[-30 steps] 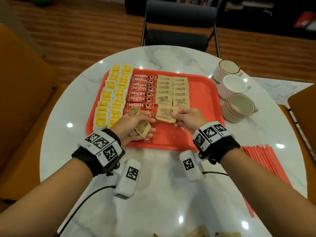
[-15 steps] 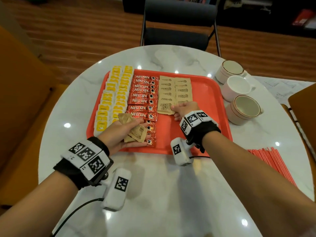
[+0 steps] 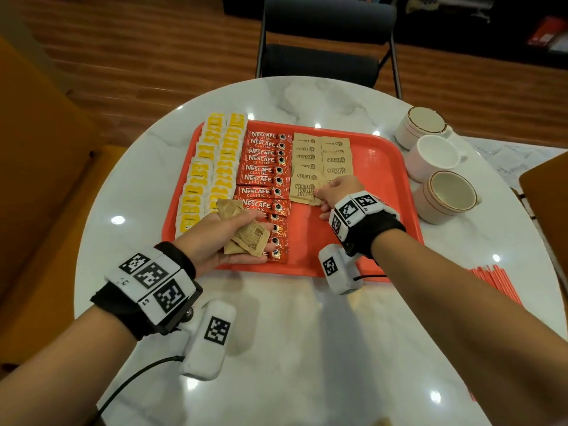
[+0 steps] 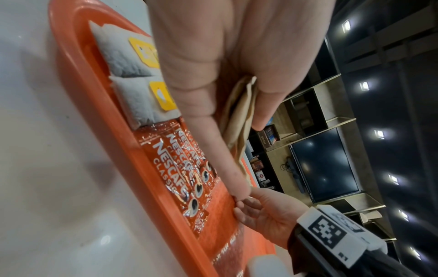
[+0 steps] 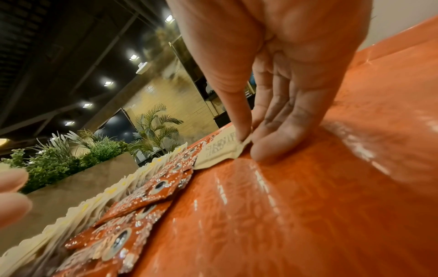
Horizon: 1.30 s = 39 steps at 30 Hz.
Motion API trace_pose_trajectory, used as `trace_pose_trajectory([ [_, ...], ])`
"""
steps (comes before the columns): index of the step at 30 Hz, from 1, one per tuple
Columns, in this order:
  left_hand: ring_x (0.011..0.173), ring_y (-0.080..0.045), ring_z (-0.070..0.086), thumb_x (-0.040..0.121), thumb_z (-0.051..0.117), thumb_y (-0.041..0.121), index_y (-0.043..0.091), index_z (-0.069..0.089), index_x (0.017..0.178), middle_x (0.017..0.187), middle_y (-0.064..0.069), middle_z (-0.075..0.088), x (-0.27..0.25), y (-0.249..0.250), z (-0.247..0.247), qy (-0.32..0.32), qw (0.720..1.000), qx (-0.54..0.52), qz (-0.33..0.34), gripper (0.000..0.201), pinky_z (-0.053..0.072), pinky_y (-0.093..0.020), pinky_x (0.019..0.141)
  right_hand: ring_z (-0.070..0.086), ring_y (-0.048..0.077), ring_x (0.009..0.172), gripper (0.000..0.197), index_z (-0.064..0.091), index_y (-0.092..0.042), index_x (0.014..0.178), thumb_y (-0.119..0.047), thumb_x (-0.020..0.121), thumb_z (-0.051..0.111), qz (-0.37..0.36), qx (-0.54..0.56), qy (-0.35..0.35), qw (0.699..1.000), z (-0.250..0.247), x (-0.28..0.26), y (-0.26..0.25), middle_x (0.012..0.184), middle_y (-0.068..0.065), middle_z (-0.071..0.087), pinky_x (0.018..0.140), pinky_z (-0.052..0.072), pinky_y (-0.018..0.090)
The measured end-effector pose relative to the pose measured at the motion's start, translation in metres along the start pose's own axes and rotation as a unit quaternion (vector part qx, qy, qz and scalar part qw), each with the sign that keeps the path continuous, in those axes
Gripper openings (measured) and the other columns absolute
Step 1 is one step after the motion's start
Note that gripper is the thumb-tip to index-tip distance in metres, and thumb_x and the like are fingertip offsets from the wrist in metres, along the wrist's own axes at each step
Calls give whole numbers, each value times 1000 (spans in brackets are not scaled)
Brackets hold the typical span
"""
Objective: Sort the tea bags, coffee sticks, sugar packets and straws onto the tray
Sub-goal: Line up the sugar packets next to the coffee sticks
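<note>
Pinching a sugar packet (image 3: 304,192) in right hand (image 3: 336,192) fingers, left hand (image 3: 215,238) clutching half-hidden brown packets (image 3: 249,238)

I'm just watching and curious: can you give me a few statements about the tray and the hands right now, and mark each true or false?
1. The left hand holds brown sugar packets. True.
2. The red straws lie on the tray. False: they lie on the table, right of the tray.
3. The right hand pinches a sugar packet on the tray. True.
4. The coffee sticks sit between the tea bags and the sugar rows. True.
5. Four cups stand on the tray. False: three, beside it.
</note>
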<state>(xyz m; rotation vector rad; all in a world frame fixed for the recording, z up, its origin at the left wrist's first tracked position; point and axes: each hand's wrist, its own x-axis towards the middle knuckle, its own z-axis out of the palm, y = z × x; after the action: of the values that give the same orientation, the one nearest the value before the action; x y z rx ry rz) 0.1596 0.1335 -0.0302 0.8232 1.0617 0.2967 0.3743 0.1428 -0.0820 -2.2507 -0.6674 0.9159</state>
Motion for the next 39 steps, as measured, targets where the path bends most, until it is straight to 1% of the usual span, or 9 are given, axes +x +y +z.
trace_pose_trajectory([
  [6,80,-26,71,95,48,23,10,58,111,105,-10,71,-1,-2,-1,-8,1000,0,3,23,59,-39,64,62,29,91,30,43,-16,67,-6,78,69,-12,-24,12,1000,-2,3,0,98,17,64,82,54,46],
  [12,84,-28,71,95,48,23,10,58,110,105,-9,71,-3,-4,-3,-9,1000,-1,-3,23,59,-39,65,59,24,81,23,47,-15,70,-2,81,63,-33,-36,42,998,-1,5,2,106,17,64,79,55,44],
  [14,84,-27,71,95,48,23,10,59,110,104,-9,71,-3,-5,-3,-8,1000,3,-2,23,59,-40,66,60,26,83,5,58,-9,87,-5,86,56,-41,-49,68,996,-3,1,-1,112,17,61,77,55,41],
  [18,82,-27,71,95,48,23,10,59,112,102,-9,72,-2,-8,-2,-7,1000,3,-4,24,59,-40,65,58,25,106,29,59,-6,119,-8,92,50,-64,-115,54,990,-9,1,-3,130,12,54,81,48,28],
  [20,79,-26,72,95,48,22,9,58,113,102,-9,72,-1,-8,-1,-5,1000,0,-5,24,59,-40,65,56,24,113,30,59,-6,120,-8,92,49,-81,-127,58,987,-10,-1,-4,131,11,54,84,45,24],
  [25,79,-26,72,95,47,22,8,57,114,103,-10,71,0,-8,-1,-6,1000,-1,-3,26,58,-41,66,60,24,103,30,61,-9,120,-11,94,46,-93,-140,49,985,-8,-6,-8,124,10,60,70,42,21],
  [32,82,-28,71,95,48,23,10,58,113,104,-11,71,0,-10,-1,-3,1000,-9,-10,24,58,-42,66,56,21,111,36,52,-8,127,-15,92,52,-98,-129,39,986,-13,-11,-7,134,8,52,73,37,19],
  [36,80,-28,71,95,48,22,10,59,111,105,-12,71,0,-11,0,-1,1000,-14,-12,23,58,-42,66,54,20,91,29,48,-13,98,-22,80,69,-143,-172,-2,975,-9,-19,-3,116,7,58,71,40,24],
  [39,80,-28,71,95,47,22,10,58,112,104,-11,71,0,-11,2,-1,1000,-15,-15,24,59,-41,65,53,23,103,32,52,-17,102,-24,78,71,-191,-261,-46,945,-5,-23,-4,118,7,58,76,41,27],
])
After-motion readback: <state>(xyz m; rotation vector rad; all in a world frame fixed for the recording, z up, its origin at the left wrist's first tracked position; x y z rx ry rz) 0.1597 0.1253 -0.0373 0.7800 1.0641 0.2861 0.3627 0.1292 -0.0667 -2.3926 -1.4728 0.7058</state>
